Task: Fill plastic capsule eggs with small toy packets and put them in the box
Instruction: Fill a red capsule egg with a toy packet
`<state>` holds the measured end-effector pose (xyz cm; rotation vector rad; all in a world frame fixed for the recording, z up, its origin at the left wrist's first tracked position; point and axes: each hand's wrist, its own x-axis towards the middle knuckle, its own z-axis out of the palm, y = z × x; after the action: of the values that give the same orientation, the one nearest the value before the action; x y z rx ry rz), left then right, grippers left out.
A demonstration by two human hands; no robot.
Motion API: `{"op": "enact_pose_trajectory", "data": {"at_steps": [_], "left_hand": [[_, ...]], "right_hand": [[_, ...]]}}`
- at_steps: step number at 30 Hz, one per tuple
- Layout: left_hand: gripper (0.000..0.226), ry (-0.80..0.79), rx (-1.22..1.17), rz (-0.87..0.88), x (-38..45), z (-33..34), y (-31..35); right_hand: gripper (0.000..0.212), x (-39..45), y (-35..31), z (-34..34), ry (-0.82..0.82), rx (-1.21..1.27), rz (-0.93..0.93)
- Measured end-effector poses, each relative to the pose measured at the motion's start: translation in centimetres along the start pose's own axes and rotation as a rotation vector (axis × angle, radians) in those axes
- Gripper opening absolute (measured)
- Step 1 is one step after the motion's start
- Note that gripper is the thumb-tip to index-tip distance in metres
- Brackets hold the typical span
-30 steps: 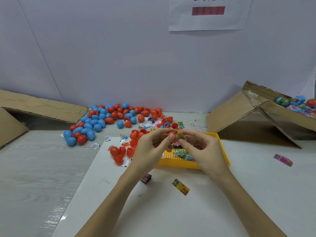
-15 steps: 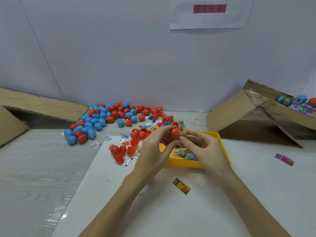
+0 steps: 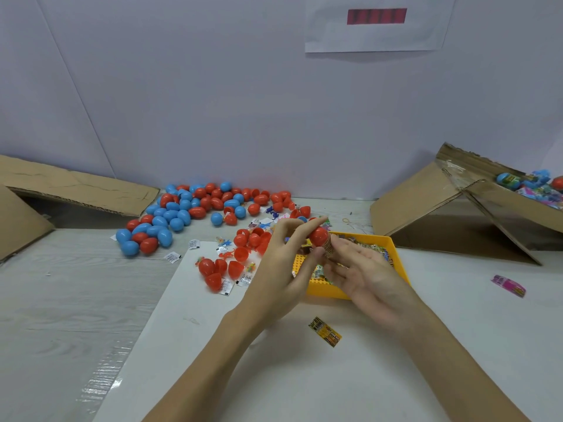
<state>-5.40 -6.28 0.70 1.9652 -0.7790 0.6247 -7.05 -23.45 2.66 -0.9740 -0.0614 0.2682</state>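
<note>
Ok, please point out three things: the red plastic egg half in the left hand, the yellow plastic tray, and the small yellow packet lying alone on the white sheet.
Red plastic egg half (image 3: pixel 318 236), head view, its rounded shell.
Yellow plastic tray (image 3: pixel 399 260), head view, right wall.
Small yellow packet (image 3: pixel 325 331), head view, its middle.

A red capsule half (image 3: pixel 318 236) was held above the yellow tray (image 3: pixel 399 263), its open end facing right with a rolled toy packet (image 3: pixel 329 248) sticking out of it. The tray lay flat on the white sheet, holding a jumble of small printed packets (image 3: pixel 370 247). One yellow-and-black packet (image 3: pixel 324 331) lay loose on the sheet just in front of the tray, and a pink packet (image 3: pixel 508 285) lay well off to the right. Open red halves (image 3: pixel 224 268) clustered left of the tray; closed red and blue eggs (image 3: pixel 182 216) were heaped farther back left. The tilted cardboard box (image 3: pixel 499 205) at right held filled eggs (image 3: pixel 508 181).
</note>
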Motion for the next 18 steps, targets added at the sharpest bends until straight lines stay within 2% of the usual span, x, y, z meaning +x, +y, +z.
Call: {"op": "enact_pose_trajectory", "data": {"at_steps": [3,9,18], "left_hand": [[0.043,-0.032,-0.024,-0.024,-0.1,0.1,0.2],[0.039,-0.051,-0.057,-0.068,-0.4,0.1,0.4],[0.035,0.041,0.040,-0.026,-0.4,0.3,0.2]], "right_hand": [[0.023,-0.1,-0.1,0.3,-0.044,0.075,0.076],[0.023,-0.2,0.1,0.9,-0.023,0.152,0.150],[0.026,-0.4,0.2,1.2,-0.003,0.198,0.185]]}}
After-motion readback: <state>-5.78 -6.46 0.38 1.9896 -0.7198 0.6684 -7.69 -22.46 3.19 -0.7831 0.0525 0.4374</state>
